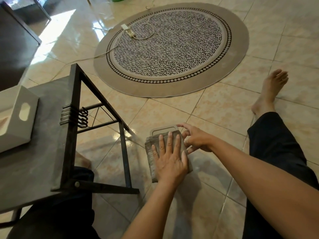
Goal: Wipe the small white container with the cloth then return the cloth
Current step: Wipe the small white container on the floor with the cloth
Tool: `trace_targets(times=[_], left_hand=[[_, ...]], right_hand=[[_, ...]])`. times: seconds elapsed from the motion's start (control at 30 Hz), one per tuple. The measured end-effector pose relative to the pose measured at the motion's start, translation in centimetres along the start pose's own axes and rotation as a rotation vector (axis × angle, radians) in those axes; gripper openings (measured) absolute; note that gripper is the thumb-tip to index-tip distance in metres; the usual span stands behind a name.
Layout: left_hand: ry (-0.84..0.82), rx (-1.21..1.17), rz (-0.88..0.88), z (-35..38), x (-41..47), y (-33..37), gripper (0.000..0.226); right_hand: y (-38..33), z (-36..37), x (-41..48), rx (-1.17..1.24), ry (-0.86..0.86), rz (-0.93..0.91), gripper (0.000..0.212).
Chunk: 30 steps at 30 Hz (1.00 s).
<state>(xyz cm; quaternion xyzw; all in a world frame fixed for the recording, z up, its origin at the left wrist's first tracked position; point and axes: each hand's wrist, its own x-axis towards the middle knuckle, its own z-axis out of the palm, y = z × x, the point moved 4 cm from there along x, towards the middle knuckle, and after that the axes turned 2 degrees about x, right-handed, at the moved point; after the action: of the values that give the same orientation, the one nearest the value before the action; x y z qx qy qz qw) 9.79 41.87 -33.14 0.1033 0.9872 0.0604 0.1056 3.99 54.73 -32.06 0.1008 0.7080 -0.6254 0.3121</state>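
Tiled floor point(215, 111) carries the container point(164, 128), nearly all hidden under the cloth point(150, 156), long axis running away from the person. Left hand point(170, 156) lies flat and spread on the cloth, gripping nothing; right hand point(196, 138), fingers loosely splayed, steadies the container's right edge.
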Motion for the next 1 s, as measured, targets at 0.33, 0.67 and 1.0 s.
trace_targets(times=[0.33, 0.67, 1.0], left_hand=[[-0.012, -0.015, 0.013, 0.4, -0.4, 0.2, 0.062], [0.015, -0.032, 0.014, 0.6, -0.1, 0.6, 0.062], [0.003, -0.014, 0.042, 0.6, 0.8, 0.2, 0.067]], right_hand=[[0.1, 0.0, -0.1, 0.000, 0.016, -0.015, 0.084], [0.4, 0.0, 0.2, 0.022, 0.026, -0.024, 0.083], [0.4, 0.2, 0.2, 0.041, 0.016, -0.025, 0.084]])
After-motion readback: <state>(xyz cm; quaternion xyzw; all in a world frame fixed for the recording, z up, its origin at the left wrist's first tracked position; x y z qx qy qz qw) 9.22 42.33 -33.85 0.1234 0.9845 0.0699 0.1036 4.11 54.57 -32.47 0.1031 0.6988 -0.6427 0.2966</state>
